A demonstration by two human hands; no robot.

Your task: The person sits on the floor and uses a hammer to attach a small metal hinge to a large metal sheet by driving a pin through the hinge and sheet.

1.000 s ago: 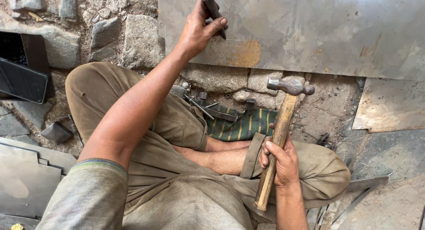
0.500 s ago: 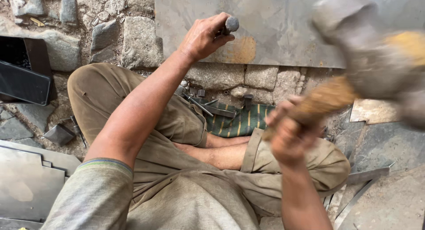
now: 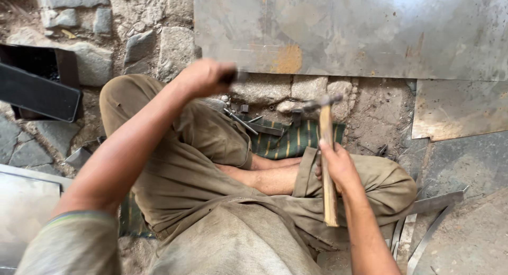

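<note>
My left hand [image 3: 203, 76] is closed around a dark metal chisel [image 3: 235, 76], blurred, held just below the lower edge of a large grey metal sheet [image 3: 360, 31] with a rusty patch. My right hand [image 3: 338, 166] grips the wooden handle of a hammer [image 3: 324, 143], whose steel head points up near the stone floor beside the sheet's edge. I sit cross-legged in khaki trousers on a green striped cloth [image 3: 296, 140].
Small metal tools [image 3: 254, 124] lie on the cloth by my knee. A black metal box [image 3: 37, 90] stands at the left. Another sheet [image 3: 460, 108] lies at right, metal strips [image 3: 428, 222] at lower right, and a grey sheet [image 3: 21, 211] at lower left.
The hammer swung up high and has come back down to upright by my knee. My left hand with the chisel has dropped from the sheet's face to below its lower edge.
</note>
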